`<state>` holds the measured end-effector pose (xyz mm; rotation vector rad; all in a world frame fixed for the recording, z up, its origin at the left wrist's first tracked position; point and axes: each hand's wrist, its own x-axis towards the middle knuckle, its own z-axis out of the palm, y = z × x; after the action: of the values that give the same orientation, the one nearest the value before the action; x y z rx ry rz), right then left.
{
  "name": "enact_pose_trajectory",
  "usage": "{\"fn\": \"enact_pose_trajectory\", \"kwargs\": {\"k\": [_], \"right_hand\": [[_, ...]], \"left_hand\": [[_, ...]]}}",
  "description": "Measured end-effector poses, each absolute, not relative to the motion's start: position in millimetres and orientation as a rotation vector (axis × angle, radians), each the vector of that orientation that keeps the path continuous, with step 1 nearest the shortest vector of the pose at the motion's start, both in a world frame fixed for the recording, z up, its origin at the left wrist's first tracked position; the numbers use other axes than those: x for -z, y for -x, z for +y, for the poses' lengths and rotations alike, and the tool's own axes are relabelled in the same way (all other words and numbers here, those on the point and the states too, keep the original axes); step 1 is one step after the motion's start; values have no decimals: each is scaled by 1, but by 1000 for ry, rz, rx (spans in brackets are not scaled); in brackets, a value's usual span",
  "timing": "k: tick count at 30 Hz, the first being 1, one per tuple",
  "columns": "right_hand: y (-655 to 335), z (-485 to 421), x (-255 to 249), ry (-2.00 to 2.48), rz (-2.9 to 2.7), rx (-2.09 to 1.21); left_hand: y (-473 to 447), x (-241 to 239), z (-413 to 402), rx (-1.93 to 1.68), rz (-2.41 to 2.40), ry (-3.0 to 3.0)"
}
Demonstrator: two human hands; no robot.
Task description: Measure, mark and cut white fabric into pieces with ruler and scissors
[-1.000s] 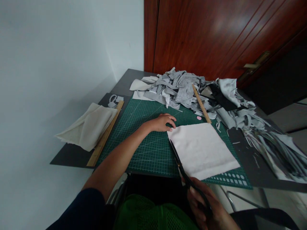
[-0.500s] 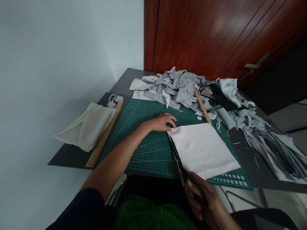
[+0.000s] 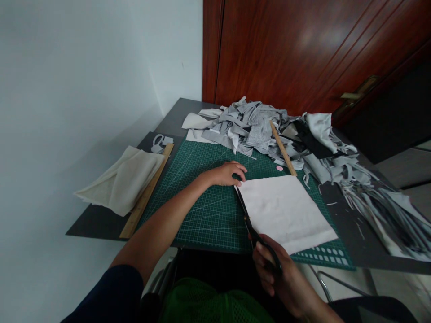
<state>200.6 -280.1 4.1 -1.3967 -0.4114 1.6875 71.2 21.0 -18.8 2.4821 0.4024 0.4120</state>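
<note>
A white square of fabric (image 3: pixel 284 211) lies on the green cutting mat (image 3: pixel 202 197). My right hand (image 3: pixel 276 269) grips black scissors (image 3: pixel 251 220) by the handles near the mat's front edge; the blades run along the fabric's left edge up to its far left corner. My left hand (image 3: pixel 229 173) rests on the mat with its fingers curled, the fingertips pressing at that same corner of the fabric.
A heap of grey fabric scraps (image 3: pixel 269 130) with a wooden ruler (image 3: pixel 283 148) fills the back and right of the table. Folded cream cloth (image 3: pixel 123 179) and a second wooden ruler (image 3: pixel 146 195) lie at the left. A small pink disc (image 3: pixel 279 168) sits on the mat. A wooden door stands behind.
My right hand has pushed the scissors forward along the fabric's left edge, so the blade tips now reach the corner by my left hand. The left hand has stayed put.
</note>
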Motion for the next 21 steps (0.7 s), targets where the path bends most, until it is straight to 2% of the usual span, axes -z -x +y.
{"fn": "enact_pose_trajectory", "kwargs": {"k": [21], "right_hand": [[-209, -282, -1, 1329, -378, -1727]], "left_hand": [[-72, 20, 21, -434, 420, -2500]]}}
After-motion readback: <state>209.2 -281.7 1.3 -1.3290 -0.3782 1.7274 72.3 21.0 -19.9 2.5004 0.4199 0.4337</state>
